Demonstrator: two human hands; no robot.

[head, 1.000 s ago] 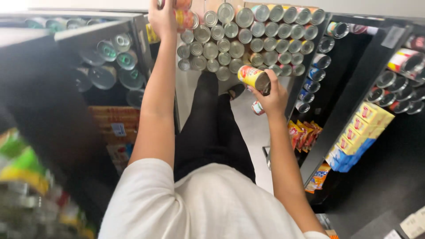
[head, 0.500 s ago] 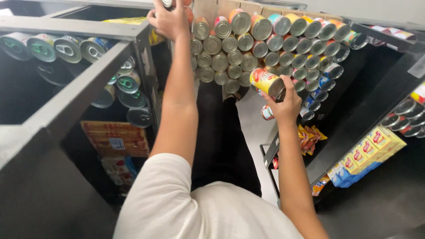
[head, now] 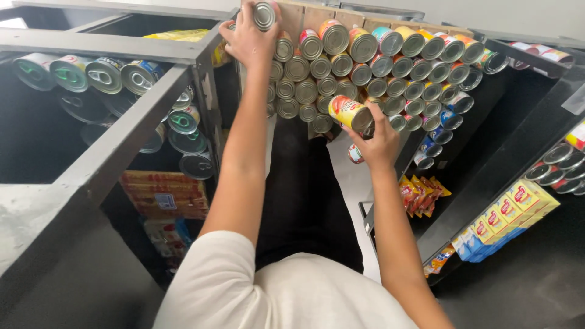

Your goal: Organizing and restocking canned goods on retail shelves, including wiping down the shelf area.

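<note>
My left hand [head: 248, 38] reaches far up and grips a silver-topped can [head: 264, 14] at the upper left of a stack of tins [head: 359, 67] lying on their sides. My right hand [head: 379, 144] is lower and holds a red and yellow labelled can [head: 350, 113] in front of the stack's lower edge. Both arms stretch out from my white-sleeved shoulders [head: 274, 292]. The stack fills a cardboard-backed shelf.
A black metal shelf frame [head: 122, 134] at left holds green-lidded cans [head: 73, 72] and orange packets below. At right, a dark shelf carries yellow boxes [head: 512, 210], snack packets [head: 420, 192] and more cans [head: 557, 161].
The view has tilted so the stack sits lower in frame. My left hand stays raised with its can at the stack's top left; my right hand keeps its can near the lower rows.
</note>
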